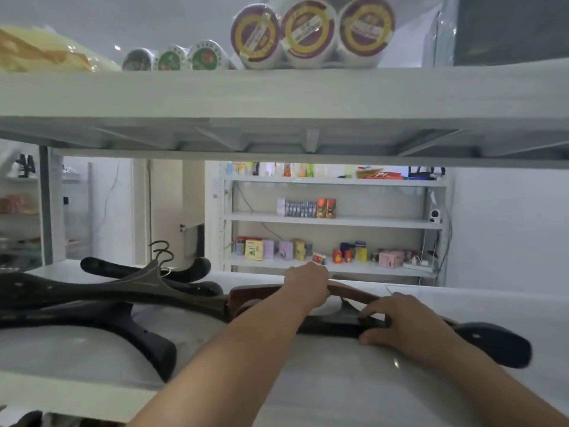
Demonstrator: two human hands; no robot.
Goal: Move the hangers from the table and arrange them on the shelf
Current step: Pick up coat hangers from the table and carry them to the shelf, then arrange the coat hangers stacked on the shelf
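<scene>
Both my hands reach onto a white shelf board (338, 380). My left hand (308, 288) grips the top edge of a reddish-brown wooden hanger (243, 298) lying across the shelf. My right hand (403, 323) grips a black hanger (492, 342) that lies in front of the brown one, its broad end pointing right. To the left, a pile of several black hangers (101, 297) lies on the same shelf, with their metal hooks (163, 251) sticking up.
The shelf board above (277, 97) hangs low over the hands and carries round labelled packs (311, 32) and small tins (172, 58). Behind, another rack (332, 223) holds small boxes and bottles. A white wall stands at the right.
</scene>
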